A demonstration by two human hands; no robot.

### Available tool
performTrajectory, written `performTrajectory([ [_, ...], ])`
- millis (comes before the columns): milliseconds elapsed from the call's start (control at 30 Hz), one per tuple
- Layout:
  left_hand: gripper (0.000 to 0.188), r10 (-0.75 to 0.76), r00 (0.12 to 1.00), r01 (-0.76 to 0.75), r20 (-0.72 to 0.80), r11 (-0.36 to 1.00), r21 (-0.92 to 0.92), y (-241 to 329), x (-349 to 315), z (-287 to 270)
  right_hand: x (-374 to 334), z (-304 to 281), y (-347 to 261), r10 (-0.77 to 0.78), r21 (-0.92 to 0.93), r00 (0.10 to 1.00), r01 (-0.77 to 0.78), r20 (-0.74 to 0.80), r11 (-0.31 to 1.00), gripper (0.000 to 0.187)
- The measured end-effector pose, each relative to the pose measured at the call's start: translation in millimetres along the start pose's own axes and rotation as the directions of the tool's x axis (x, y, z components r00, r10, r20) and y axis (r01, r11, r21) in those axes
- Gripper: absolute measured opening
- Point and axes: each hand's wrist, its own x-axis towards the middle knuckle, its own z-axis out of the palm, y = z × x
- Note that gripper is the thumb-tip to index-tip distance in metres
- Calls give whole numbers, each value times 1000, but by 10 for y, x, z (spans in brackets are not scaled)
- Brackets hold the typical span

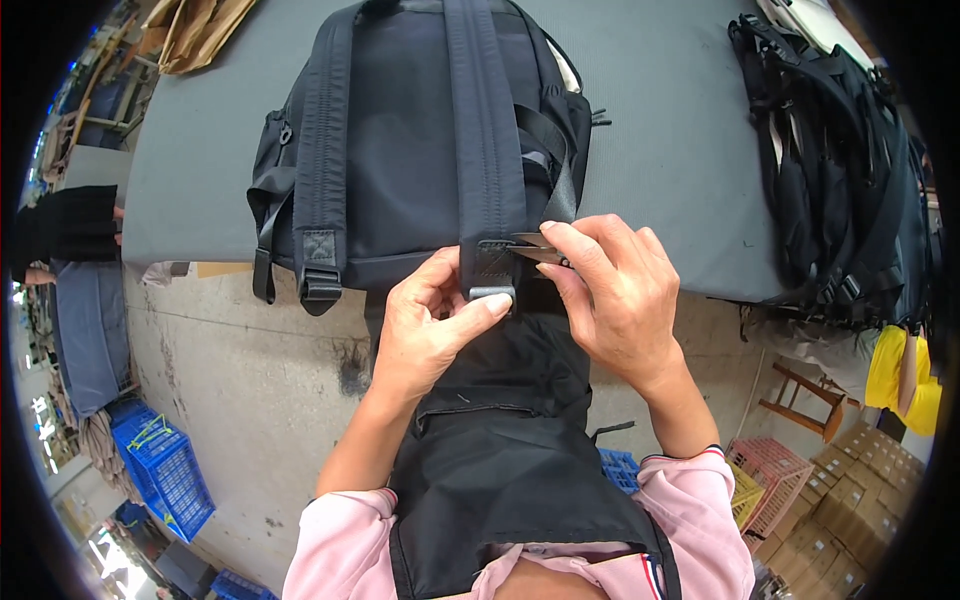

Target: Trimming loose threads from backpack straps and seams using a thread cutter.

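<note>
A black backpack (400,130) lies on the grey table with its two shoulder straps facing up. My left hand (430,320) pinches the lower end of the right-hand shoulder strap (490,150), thumb pressed on its plastic buckle (491,296). In my right hand (622,290) is a small pair of thread snips (535,246). Their blade tips meet the edge of the stitched patch just above that buckle. Most of the snips' body is hidden by my fingers. On the other strap, a second buckle (321,286) hangs over the table's front edge.
The grey table (660,130) bears a pile of black backpacks (830,170) at right and brown paper (200,35) at far left. Blue crates (165,470) stand on the floor at left. A wooden stool (803,400) and cartons (850,500) are at right. Another person's arm (70,222) shows at left.
</note>
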Motion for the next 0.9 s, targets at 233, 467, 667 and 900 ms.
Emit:
performTrajectory([
  [233,35,-27,1000,27,13,1000,12,2,4,-28,39,-35,63,-101,-63,994,103,36,993,28],
  [467,34,-15,1000,14,21,1000,13,-2,15,-38,83,-14,140,-134,-1,990,134,47,991,29],
  [667,33,-12,999,12,30,1000,14,-13,23,-59,85,36,186,-123,105,991,117,46,988,32],
  [900,33,-17,999,17,40,1000,-4,-24,30,-77,-7,153,148,147,456,968,-227,205,860,27],
])
